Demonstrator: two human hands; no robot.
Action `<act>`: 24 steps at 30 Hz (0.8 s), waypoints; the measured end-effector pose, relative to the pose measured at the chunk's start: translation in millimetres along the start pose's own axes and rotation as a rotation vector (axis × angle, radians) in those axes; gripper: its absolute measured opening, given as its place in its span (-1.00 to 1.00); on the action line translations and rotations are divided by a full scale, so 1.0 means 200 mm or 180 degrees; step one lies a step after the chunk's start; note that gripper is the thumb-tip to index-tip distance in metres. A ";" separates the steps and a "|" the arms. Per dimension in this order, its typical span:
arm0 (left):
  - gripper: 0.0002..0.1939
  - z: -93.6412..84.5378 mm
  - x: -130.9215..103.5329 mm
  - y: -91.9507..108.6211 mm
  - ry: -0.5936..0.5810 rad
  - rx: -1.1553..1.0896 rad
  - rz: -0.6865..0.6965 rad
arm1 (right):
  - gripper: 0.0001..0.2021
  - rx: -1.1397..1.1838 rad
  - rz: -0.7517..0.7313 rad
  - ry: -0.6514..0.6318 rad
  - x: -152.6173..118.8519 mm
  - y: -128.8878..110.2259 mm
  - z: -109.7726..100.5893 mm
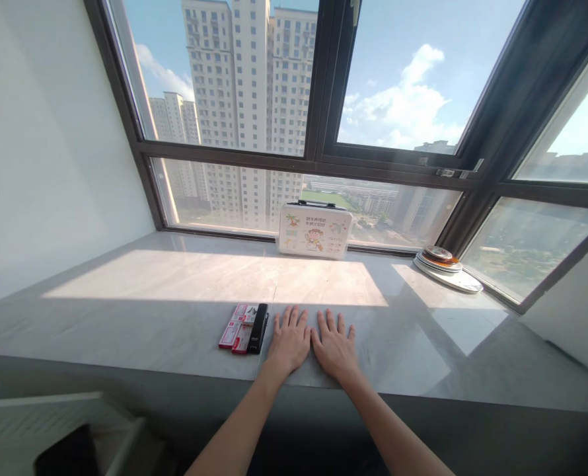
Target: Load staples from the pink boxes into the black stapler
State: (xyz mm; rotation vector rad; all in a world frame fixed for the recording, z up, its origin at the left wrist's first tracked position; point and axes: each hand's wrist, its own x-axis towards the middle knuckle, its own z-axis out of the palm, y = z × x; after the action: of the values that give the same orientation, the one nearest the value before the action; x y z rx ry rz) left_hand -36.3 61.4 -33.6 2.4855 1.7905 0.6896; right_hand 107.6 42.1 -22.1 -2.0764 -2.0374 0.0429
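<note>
My left hand (290, 340) lies flat on the marble-look window sill (165, 330), palm down, fingers spread and holding nothing. Beside it, my right hand (334, 344) rests the same way, and the two thumbs come close together. Just left of my left hand is a black stapler (258, 328), lying lengthwise toward the window. Against the stapler's left side sit several small red-and-white boxes (230, 332), which look like staple boxes. Their lettering is too small to read.
A white carry case (315, 231) with cartoon pictures and a dark handle stands upright against the window. Stacked plates and lids (445, 268) sit in the right corner. The sill's front edge (185, 372) runs below my wrists. A pale piece of furniture (41, 406) is at lower left.
</note>
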 end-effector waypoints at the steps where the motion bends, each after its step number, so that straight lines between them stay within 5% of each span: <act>1: -0.47 0.00 0.01 0.01 0.0002 0.0021 0.0003 | -0.35 0.0015 -0.0006 0.0000 0.00 0.00 0.00; 24: -0.47 0.05 0.00 0.03 -0.0140 0.0116 0.0011 | -0.34 0.0181 -0.0048 0.0106 -0.05 0.04 0.02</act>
State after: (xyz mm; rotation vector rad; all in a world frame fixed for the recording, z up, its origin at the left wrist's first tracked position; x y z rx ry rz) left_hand -27.5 63.0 -41.8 2.5063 1.8004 0.6029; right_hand 114.2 33.2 -28.9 -2.0142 -2.0084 0.0627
